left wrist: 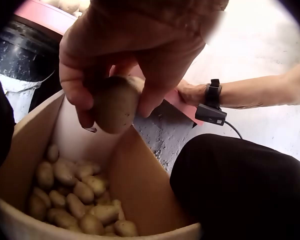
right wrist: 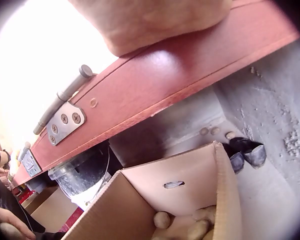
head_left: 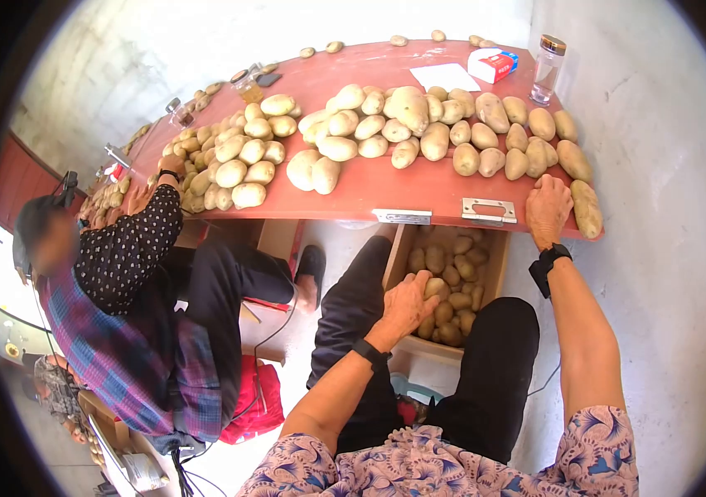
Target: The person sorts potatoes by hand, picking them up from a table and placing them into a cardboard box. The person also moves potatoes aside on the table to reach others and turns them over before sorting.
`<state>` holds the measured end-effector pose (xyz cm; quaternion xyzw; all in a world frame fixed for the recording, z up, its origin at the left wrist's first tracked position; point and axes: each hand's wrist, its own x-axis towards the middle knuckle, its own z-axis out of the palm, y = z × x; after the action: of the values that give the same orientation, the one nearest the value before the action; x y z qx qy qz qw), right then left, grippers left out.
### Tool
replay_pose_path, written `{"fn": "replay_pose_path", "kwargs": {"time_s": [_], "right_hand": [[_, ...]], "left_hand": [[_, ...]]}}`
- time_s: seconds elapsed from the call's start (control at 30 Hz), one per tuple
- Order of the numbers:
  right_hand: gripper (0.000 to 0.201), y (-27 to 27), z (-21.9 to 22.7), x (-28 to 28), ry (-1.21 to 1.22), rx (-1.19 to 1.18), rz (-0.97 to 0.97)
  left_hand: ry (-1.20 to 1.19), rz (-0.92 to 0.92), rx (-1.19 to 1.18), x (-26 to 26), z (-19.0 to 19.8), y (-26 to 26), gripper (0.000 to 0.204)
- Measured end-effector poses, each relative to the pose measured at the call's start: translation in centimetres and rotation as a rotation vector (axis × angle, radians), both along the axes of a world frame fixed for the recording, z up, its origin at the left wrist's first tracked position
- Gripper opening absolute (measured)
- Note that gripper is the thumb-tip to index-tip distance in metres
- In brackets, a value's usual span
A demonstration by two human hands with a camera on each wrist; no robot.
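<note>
My left hand [left wrist: 135, 55] pinches a potato [left wrist: 115, 106] between thumb and fingers, above an open cardboard box [head_left: 400, 269]. Several potatoes [left wrist: 82, 192] lie in the bottom of that box. In the head view the same left hand [head_left: 407, 309] is at the box's near left, with its held potato [head_left: 436, 287] overlapping those inside. My right hand [head_left: 549, 214] rests on the front edge of the red table, fingers loosely bent. Beside it lies a long potato [head_left: 587, 209]. Only the lower part of the right hand [right wrist: 155, 20] shows in the right wrist view.
Potatoes [head_left: 407, 108] lie spread and heaped along the red table [head_left: 353, 195]. Metal hinges [head_left: 488, 210] sit at its front edge. A glass bottle [head_left: 548, 70] and a small carton [head_left: 492, 65] stand behind. Another person [head_left: 129, 331] sits at left. A dark bucket [right wrist: 85, 172] stands beside the box.
</note>
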<state>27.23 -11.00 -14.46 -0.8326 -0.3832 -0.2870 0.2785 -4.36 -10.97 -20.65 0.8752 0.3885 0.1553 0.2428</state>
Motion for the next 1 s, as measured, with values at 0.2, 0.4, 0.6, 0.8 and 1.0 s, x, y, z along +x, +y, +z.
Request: {"fn": "replay_pose_path", "kwargs": {"time_s": [0.2,0.4,0.6,0.8,1.0], "right_hand": [[0.011,0.2,-0.1,0.1,-0.002,0.003,-0.005],[0.012,0.0,-0.1,0.1,0.000,0.006,0.013],[0.010,0.2,-0.4,0.4,-0.041,0.012,0.004],[0.013,0.1,0.3,-0.1,0.017,-0.025,0.004],[0.012,0.3,0.0,0.1,-0.005,-0.009,0.014]], "left_hand": [[-0.094,0.046,0.070,-1.3,0.6,1.5,0.032],[-0.357,0.155,0.330,-2.1,4.6,4.7,0.018],[-0.261,0.376,0.653,-3.8,8.5,10.8,0.041],[-0.178,0.425,0.704,-4.5,10.4,17.1,0.068],[0.030,0.383,0.610,-2.5,11.7,20.7,0.073]]}}
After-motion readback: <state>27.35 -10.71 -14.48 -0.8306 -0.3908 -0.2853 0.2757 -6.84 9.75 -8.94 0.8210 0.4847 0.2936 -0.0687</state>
